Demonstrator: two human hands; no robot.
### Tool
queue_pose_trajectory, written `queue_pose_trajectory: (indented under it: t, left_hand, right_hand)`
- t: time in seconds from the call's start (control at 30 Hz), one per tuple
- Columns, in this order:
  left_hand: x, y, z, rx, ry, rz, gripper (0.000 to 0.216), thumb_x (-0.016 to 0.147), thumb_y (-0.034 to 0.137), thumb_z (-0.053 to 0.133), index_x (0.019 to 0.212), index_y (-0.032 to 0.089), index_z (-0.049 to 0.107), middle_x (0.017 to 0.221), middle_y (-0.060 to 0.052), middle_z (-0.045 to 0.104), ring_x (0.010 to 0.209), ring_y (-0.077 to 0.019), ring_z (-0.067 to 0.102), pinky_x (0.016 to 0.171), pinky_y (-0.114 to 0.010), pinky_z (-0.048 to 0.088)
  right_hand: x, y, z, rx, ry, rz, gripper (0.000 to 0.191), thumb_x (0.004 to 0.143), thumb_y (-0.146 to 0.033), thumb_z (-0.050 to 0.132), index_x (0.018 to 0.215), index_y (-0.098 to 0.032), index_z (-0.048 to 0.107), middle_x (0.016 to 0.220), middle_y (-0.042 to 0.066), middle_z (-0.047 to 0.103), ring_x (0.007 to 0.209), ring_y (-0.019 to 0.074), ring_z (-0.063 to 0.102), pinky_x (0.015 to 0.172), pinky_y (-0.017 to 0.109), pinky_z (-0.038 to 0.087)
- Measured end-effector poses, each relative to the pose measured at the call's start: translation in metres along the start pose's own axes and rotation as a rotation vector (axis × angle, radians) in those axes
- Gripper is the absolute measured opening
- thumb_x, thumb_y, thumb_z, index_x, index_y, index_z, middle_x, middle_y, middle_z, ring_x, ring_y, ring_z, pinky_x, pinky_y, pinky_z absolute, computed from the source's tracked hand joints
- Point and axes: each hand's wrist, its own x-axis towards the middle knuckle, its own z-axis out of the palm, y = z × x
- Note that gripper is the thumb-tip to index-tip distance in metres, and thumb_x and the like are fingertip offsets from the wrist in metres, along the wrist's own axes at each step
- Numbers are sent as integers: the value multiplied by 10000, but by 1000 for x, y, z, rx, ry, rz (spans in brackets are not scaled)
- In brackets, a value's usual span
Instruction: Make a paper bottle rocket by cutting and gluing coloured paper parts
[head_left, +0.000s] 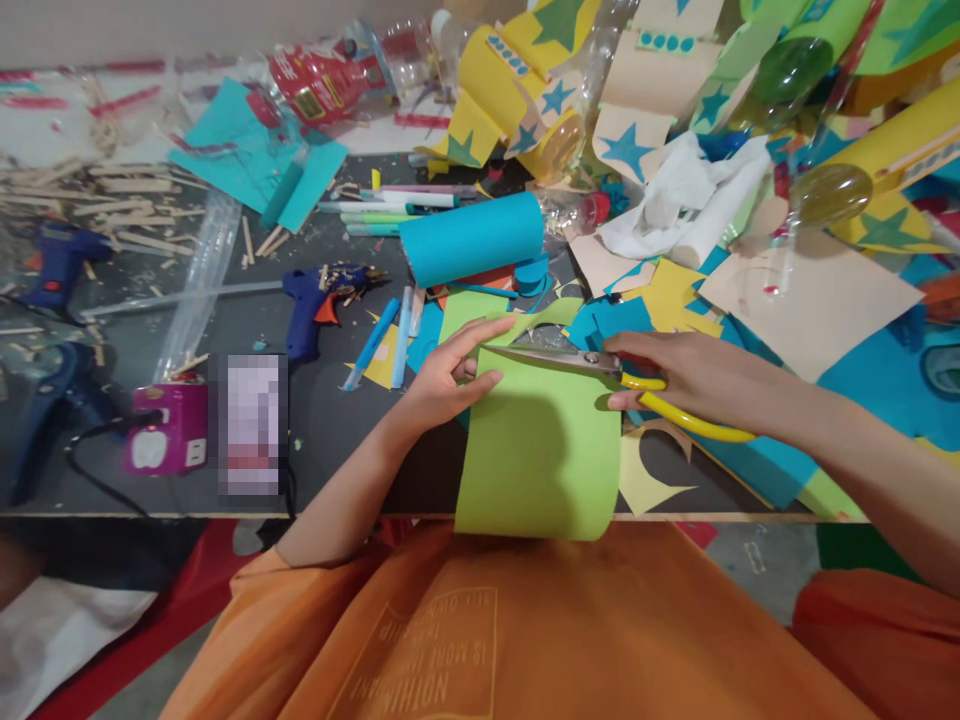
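Observation:
A light green paper sheet lies over the near edge of the dark table and hangs toward my lap. My left hand pinches its upper left edge, thumb on top and fingers stretched along the border. My right hand is closed round the yellow handles of a pair of scissors. The steel blades point left and lie across the top of the green sheet, reaching toward my left fingers.
A rolled teal paper tube lies just beyond the sheet. A blue glue gun and a magenta power strip sit to the left, with wooden sticks farther back. Paper scraps, star-covered bottles and white tissue crowd the right.

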Motion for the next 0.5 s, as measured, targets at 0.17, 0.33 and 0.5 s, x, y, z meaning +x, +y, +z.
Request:
queue_pose_trajectory:
  t: [0.17, 0.33, 0.5]
  left_hand:
    - [0, 0, 0, 51, 1, -1, 481, 891, 473, 633, 1340, 300, 622, 1400, -89, 601, 533, -36, 314, 454, -189, 298]
    - [1, 2, 0, 49, -3, -16, 485, 881, 460, 646, 1337, 296, 624, 1385, -74, 606, 611, -60, 434, 507, -187, 356]
    - [-1, 1, -1, 74, -2, -39, 506, 885, 444, 639, 1368, 299, 598, 1435, -80, 574, 623, -56, 494, 513, -182, 394]
  right_hand:
    - [1, -1, -4, -22, -15, -26, 774, 863, -822, 312, 1173, -211, 673, 881, 130, 743, 716, 292, 678, 572, 334, 435]
    - [1, -3, -6, -40, -4, -31, 858, 839, -866, 224, 1137, -207, 686, 745, 108, 699, 621, 269, 637, 535, 321, 389]
    - [-2, -4, -6, -37, 25, -26, 828, 851, -852, 195, 1086, -233, 693, 692, 91, 676, 602, 262, 632, 520, 318, 387]
